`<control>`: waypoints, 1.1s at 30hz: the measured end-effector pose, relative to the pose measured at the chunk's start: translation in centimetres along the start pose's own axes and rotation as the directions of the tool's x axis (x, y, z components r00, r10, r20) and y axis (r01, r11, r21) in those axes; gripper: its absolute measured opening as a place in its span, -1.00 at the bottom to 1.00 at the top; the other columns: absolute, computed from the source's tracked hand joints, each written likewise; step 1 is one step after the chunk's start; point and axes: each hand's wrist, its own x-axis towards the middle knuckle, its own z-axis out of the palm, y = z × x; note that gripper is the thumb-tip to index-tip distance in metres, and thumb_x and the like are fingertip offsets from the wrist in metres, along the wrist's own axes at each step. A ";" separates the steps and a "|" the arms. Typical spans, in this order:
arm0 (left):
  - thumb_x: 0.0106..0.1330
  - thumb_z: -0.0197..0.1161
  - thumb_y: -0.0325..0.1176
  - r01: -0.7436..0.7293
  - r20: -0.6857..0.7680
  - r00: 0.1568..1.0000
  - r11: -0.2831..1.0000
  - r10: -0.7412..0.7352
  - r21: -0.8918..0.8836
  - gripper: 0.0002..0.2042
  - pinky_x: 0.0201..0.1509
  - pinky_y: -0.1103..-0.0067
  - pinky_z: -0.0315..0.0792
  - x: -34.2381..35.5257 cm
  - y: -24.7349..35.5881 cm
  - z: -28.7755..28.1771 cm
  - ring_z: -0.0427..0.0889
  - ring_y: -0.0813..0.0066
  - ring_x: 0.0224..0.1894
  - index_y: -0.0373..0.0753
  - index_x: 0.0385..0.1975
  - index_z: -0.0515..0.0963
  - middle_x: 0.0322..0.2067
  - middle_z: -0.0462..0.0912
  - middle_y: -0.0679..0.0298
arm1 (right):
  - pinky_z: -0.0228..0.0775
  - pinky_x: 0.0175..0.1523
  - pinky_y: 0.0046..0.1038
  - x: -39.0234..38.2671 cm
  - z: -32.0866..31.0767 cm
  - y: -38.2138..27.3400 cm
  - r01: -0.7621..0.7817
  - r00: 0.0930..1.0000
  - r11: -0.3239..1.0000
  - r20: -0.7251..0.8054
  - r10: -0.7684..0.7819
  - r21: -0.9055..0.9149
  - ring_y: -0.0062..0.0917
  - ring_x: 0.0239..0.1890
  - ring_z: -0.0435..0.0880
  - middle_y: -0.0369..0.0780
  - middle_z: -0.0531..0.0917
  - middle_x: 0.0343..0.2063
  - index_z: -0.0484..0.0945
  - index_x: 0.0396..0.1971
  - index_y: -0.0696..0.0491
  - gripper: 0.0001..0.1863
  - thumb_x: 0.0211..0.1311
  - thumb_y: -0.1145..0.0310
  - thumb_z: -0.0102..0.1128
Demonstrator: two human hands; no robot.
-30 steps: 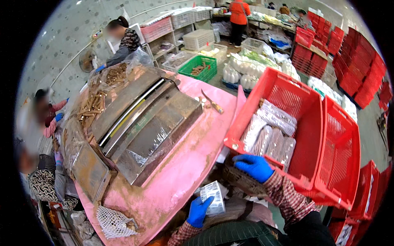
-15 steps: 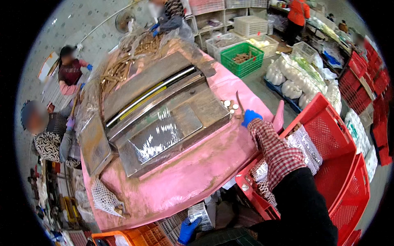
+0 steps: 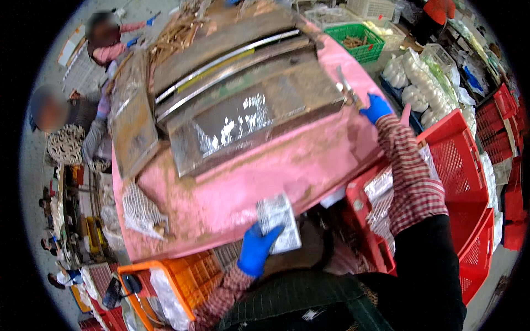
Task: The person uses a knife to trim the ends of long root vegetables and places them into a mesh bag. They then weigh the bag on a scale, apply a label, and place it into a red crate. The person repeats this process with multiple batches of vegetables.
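My left hand (image 3: 255, 251), in a blue glove, grips a flat, pale grey-and-white printed pack (image 3: 279, 222) at the table's near edge. Its thumb lies across the pack's face. Over at the table's right side, my right hand (image 3: 377, 108), also blue-gloved, is closed around the handle end of a knife (image 3: 348, 84). The blade points up and to the left. Just beside the blade, a small white round piece (image 3: 339, 86) lies at the corner of a metal-topped machine (image 3: 232, 124). Pink sheeting (image 3: 232, 207) covers the table.
White netting (image 3: 141, 209) lies at the table's near left. An orange crate (image 3: 190, 278) stands below it, and red crates (image 3: 455, 160) stand at my right, one with silvery packs. Beyond the table is a green crate (image 3: 359, 47). Two people work along the left side.
My left hand has raised the pack up and right to the table edge. The knife in my right hand has tilted further left. The whole view has shifted, with the table higher in it.
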 end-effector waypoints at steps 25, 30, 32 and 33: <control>-0.02 0.17 -0.38 -0.530 0.774 0.634 0.722 -0.011 0.445 -0.65 -0.35 0.60 0.40 -0.5 -2.7 2.3 0.53 0.45 -0.38 -0.34 -0.21 0.33 -0.40 0.51 0.10 | 0.34 -0.45 -0.41 -32.9 -9.1 -10.2 0.385 0.893 0.802 0.035 -0.448 0.457 -0.36 -0.49 0.48 -0.22 0.48 -0.49 0.45 -0.32 -0.06 -0.73 -0.11 0.25 -0.03; -0.03 0.18 -0.39 -0.661 0.781 0.622 0.575 0.059 0.483 -0.68 -0.37 0.60 0.41 0.0 -1.8 4.0 0.54 0.41 -0.39 -0.32 -0.25 0.36 -0.43 0.51 0.08 | 0.36 -0.36 -0.43 -31.0 -9.8 -8.6 0.358 0.874 0.731 0.068 -0.482 0.581 -0.34 -0.42 0.50 -0.19 0.50 -0.46 0.49 -0.47 0.05 -0.79 -0.22 0.35 0.03; -0.04 0.18 -0.40 -0.665 0.772 0.634 0.549 0.057 0.506 -0.67 -0.38 0.59 0.41 0.0 -1.7 4.8 0.54 0.42 -0.38 -0.31 -0.24 0.35 -0.41 0.52 0.09 | 0.35 -0.31 -0.44 -30.0 -9.6 -7.3 0.207 0.881 0.573 0.104 -0.462 0.793 -0.33 -0.42 0.50 -0.16 0.51 -0.45 0.50 -0.50 0.09 -0.82 -0.18 0.37 0.02; -0.04 0.18 -0.41 -0.597 0.747 0.665 0.598 -0.005 0.535 -0.67 -0.38 0.59 0.41 0.0 -1.7 5.2 0.54 0.43 -0.38 -0.31 -0.23 0.36 -0.41 0.52 0.10 | 0.34 -0.28 -0.46 -29.6 -9.4 -6.5 0.146 0.880 0.603 0.176 -0.441 0.784 -0.35 -0.39 0.50 -0.16 0.51 -0.43 0.49 -0.45 0.08 -0.80 -0.12 0.34 0.00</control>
